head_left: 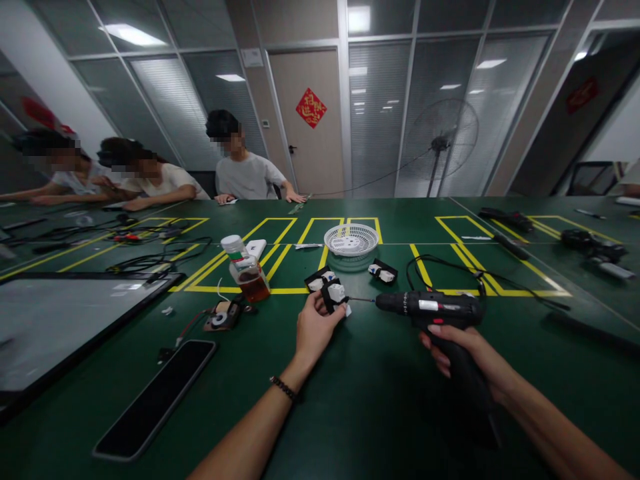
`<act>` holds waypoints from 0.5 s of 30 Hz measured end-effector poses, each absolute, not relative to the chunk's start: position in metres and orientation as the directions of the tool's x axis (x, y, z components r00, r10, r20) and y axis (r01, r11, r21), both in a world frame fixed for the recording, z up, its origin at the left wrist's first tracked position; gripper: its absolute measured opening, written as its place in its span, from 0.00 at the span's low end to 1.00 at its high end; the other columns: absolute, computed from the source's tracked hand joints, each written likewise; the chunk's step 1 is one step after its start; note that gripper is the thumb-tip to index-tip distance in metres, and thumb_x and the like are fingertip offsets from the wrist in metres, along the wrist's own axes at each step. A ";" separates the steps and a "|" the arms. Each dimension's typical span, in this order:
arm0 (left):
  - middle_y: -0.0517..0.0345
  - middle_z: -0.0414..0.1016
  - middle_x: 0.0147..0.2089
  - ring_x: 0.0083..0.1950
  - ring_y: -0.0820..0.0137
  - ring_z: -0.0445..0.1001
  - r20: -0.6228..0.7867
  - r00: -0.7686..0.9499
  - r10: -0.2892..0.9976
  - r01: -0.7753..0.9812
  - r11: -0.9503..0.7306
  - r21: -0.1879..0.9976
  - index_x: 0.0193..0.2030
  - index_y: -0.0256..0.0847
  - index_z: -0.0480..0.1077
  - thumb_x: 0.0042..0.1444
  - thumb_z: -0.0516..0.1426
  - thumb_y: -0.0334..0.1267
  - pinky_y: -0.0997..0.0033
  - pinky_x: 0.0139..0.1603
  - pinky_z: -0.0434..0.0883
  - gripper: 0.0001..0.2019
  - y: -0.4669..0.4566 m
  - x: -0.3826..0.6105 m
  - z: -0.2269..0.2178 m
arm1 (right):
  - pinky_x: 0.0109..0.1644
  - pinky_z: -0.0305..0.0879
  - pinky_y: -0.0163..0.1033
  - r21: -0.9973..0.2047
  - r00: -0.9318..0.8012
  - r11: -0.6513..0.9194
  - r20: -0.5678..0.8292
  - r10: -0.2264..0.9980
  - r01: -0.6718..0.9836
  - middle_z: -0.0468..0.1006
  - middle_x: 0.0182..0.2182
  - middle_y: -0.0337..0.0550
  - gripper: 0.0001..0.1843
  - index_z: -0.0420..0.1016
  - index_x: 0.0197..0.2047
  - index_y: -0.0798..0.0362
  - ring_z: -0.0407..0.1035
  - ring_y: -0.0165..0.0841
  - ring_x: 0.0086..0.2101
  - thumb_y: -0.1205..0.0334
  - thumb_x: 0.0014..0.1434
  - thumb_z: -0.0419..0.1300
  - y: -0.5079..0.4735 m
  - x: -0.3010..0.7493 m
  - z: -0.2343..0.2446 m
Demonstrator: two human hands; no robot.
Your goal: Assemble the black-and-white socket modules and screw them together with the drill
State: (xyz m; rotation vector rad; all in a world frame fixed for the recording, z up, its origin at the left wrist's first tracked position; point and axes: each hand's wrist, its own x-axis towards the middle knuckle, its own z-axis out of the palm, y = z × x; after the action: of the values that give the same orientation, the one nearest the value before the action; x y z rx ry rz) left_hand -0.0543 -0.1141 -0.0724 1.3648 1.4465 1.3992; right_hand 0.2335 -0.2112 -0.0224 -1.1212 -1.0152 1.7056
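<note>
My right hand (467, 350) is closed round the grip of a black cordless drill (425, 305), which points left. Its long thin bit (361, 299) reaches to a small black-and-white part (335, 293) pinched in the fingers of my left hand (319, 327). Whether the bit's tip touches the part, I cannot make out. Just behind my left hand lies a similar black-and-white piece (320, 279), partly hidden. Another such piece (383, 271) rests on the green table (360, 393) beyond the bit.
A white basket (351, 250) stands ahead, with a bottle of amber liquid (253, 287) to its left. Nearer left are a phone (157, 400), a small wired device (221, 320) and a large framed panel (65, 327). Cables (450, 263) lie behind the drill. Several people sit across and left.
</note>
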 end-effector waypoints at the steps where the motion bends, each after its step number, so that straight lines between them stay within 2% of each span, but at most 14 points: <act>1: 0.43 0.76 0.53 0.50 0.62 0.78 0.179 -0.210 0.961 0.217 -0.133 0.967 0.56 0.39 0.67 0.46 0.68 0.43 0.61 0.51 0.74 0.30 -0.114 -0.054 -0.072 | 0.23 0.58 0.32 -0.923 -0.249 -0.324 -0.271 0.930 -0.205 0.65 0.20 0.37 0.18 0.76 0.36 0.59 0.59 0.26 0.20 0.50 0.62 0.58 -0.211 0.233 -0.022; 15: 0.43 0.76 0.53 0.50 0.62 0.78 0.168 -0.174 0.970 0.147 -0.143 0.979 0.55 0.38 0.67 0.47 0.68 0.42 0.61 0.52 0.74 0.29 -0.112 -0.054 -0.074 | 0.24 0.58 0.33 -0.922 -0.255 -0.320 -0.263 0.931 -0.218 0.65 0.20 0.37 0.18 0.76 0.36 0.59 0.59 0.26 0.20 0.51 0.63 0.57 -0.209 0.235 -0.027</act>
State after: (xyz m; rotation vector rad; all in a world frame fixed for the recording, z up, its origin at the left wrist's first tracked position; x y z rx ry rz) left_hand -0.0540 -0.1124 -0.0743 1.3334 1.3717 1.4007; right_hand 0.2350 -0.2093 -0.0274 -1.1062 -1.0106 1.7083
